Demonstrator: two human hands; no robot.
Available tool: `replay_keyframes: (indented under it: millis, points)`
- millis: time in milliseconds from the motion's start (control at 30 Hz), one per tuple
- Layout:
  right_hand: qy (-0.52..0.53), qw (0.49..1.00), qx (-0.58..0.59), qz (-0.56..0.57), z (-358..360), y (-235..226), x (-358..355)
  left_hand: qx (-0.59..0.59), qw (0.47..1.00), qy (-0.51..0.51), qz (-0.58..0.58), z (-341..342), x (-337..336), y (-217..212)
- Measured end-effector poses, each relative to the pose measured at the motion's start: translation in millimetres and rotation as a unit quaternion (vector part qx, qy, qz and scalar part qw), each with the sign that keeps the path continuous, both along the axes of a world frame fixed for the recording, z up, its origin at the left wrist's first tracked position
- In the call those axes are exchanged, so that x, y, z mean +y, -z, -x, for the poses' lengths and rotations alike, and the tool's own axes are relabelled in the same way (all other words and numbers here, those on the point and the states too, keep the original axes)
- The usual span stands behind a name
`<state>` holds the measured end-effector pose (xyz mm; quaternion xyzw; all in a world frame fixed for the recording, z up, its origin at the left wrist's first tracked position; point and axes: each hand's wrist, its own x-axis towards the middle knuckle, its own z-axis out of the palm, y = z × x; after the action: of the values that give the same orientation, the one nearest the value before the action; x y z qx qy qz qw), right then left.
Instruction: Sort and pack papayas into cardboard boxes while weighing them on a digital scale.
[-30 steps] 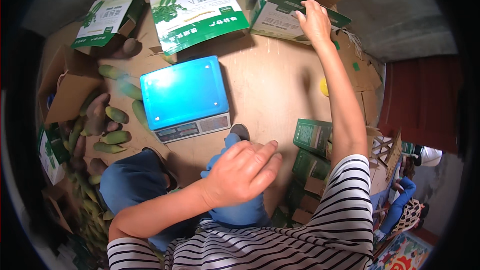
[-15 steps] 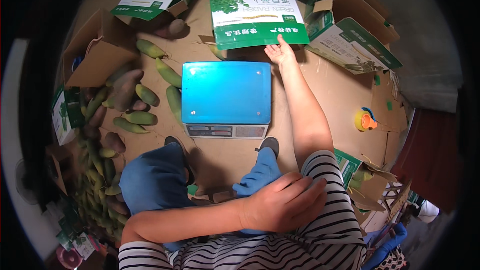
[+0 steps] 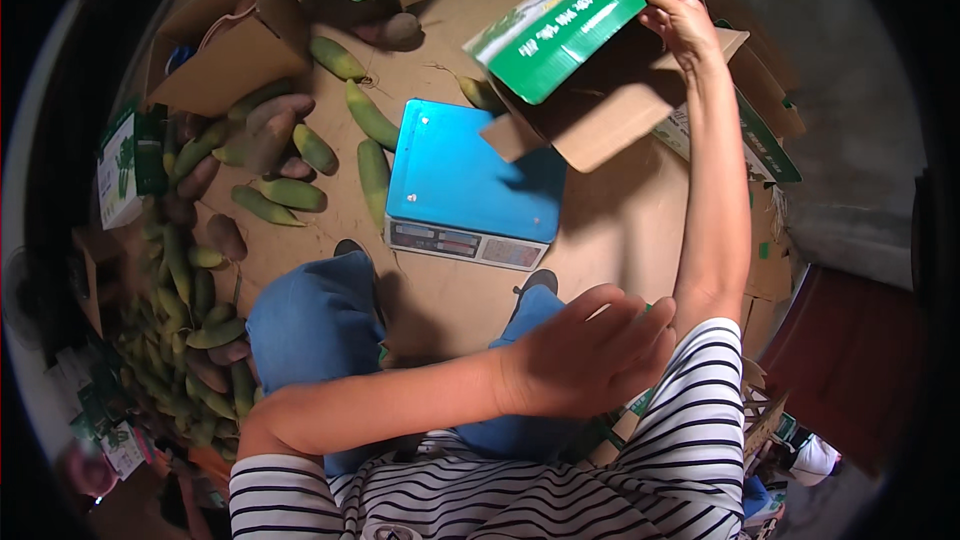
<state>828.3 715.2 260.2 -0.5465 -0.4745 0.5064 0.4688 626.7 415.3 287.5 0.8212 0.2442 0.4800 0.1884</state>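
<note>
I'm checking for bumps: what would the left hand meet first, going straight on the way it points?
The left hand would probably meet the right forearm, close to the striped sleeve, though depth is unclear.

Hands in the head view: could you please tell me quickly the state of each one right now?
Left hand: loosely open, with nothing seen in it.
Right hand: closed on the edge of a tilted green-and-white carton.

And the right hand [image 3: 690, 30], off the open carton at the right [image 3: 768, 152], now grips the big green-and-white box [image 3: 580, 42] by its green edge! It's tilted up, brown flaps [image 3: 615, 127] showing, fresh shadow darkening the blue scale [image 3: 462, 175].
</note>
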Motion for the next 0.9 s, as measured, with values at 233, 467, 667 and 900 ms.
replay_keyframes:
  millis: [233,467,667,900]
  points:
    - [-0.130,0.942,-0.274,-0.145,22.9,-88.9,-82.5,-0.013,0.998,0.025,-0.059,14.0,-7.7,-12.1]
    - [-0.246,0.753,-0.507,-0.339,83.4,-89.5,-156.5,-0.030,0.991,-0.035,-0.123,25.4,0.3,-17.3]
    - [-0.404,0.697,-0.459,-0.374,139.6,-41.0,-222.3,-0.025,0.983,-0.103,-0.150,47.8,7.1,-23.8]
    - [-0.275,0.851,-0.330,-0.303,131.8,17.6,-287.9,0.150,0.978,-0.137,0.043,74.0,12.5,-16.1]
